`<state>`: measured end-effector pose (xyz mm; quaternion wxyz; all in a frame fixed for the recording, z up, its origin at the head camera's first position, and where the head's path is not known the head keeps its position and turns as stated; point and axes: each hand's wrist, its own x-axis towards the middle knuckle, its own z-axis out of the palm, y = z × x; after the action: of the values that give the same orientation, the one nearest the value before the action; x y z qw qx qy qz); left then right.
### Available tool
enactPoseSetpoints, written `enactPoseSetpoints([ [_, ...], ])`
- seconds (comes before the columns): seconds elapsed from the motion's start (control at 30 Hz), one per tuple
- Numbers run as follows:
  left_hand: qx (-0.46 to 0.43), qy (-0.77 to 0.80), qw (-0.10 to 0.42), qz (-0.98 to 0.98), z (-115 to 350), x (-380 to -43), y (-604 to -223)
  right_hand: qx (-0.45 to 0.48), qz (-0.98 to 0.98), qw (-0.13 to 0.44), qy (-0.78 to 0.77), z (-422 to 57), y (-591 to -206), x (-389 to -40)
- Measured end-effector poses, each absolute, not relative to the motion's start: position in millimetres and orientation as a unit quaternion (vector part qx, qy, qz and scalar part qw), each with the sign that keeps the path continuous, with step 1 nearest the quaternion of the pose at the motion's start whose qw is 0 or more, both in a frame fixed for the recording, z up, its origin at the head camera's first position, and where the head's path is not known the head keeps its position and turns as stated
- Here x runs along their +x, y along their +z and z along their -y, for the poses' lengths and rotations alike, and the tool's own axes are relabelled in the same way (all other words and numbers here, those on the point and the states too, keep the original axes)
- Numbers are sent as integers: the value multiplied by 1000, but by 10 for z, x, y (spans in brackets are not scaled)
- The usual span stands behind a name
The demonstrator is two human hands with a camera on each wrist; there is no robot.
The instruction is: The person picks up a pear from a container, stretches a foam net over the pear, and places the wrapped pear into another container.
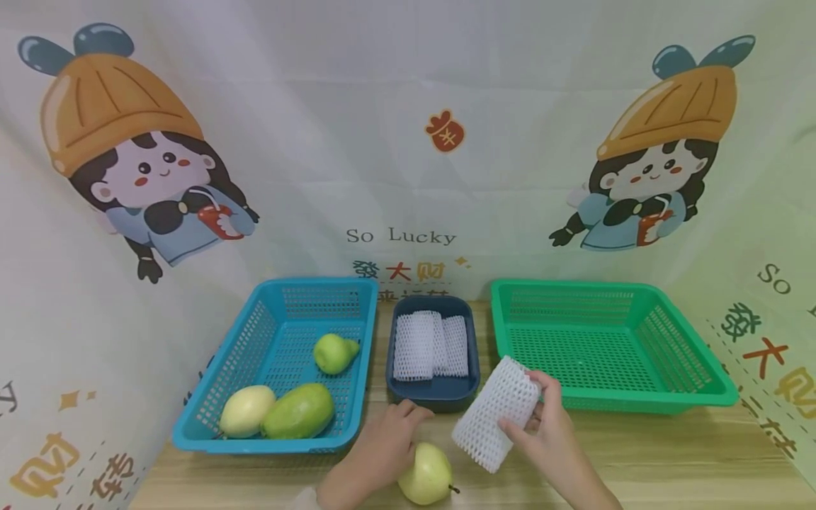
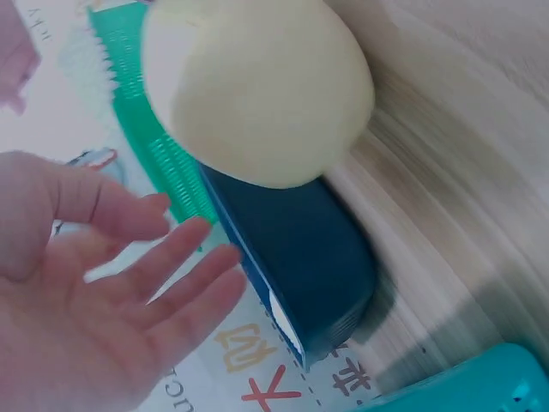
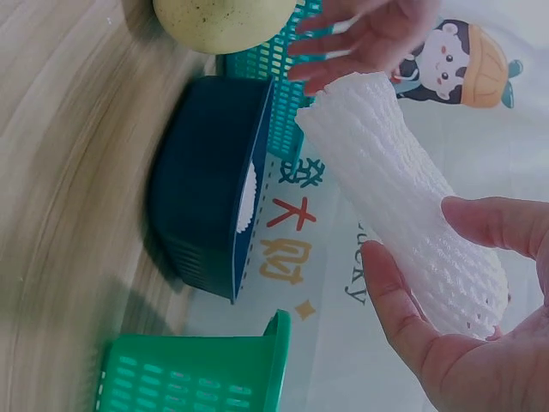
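My right hand (image 1: pixel 553 433) holds a white foam fruit net (image 1: pixel 496 418) between thumb and fingers, tilted above the table. In the right wrist view the foam net (image 3: pixel 390 184) is a flattened sleeve, with nothing visible inside it. A yellow-green pear (image 1: pixel 426 476) lies on the table, its stem pointing right. Just over and beside the pear is my left hand (image 1: pixel 381 445). The left wrist view shows the left hand (image 2: pixel 111 283) with its fingers loosely extended, apart from the pear (image 2: pixel 257 90) and holding nothing.
A blue basket (image 1: pixel 366 333) on the left holds a green pear (image 1: pixel 333 354), a pale yellow fruit (image 1: pixel 247 411) and a green mango-like fruit (image 1: pixel 299 412). In the middle, a navy box (image 1: pixel 433 398) contains several foam nets (image 1: pixel 417 347). A green basket (image 1: pixel 574 340) stands at the right.
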<state>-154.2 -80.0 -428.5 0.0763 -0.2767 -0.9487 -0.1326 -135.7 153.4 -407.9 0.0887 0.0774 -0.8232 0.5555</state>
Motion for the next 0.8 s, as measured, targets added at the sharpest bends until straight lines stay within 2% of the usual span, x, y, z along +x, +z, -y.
enactPoseSetpoints([
  [0.2, -302, -138, -32, 943, 910, -1436, -4341, 79, 820, 88, 559, -1542, -4110, -1331],
  [0.47, -343, -183, -62, 919, 1000, -1427, -4537, 72, 819, 82, 563, -1566, -4122, -1322],
  [0.8, -321, -238, -91, 912, 989, -1437, -4659, 53, 817, 71, 569, -1631, -4137, -1311],
])
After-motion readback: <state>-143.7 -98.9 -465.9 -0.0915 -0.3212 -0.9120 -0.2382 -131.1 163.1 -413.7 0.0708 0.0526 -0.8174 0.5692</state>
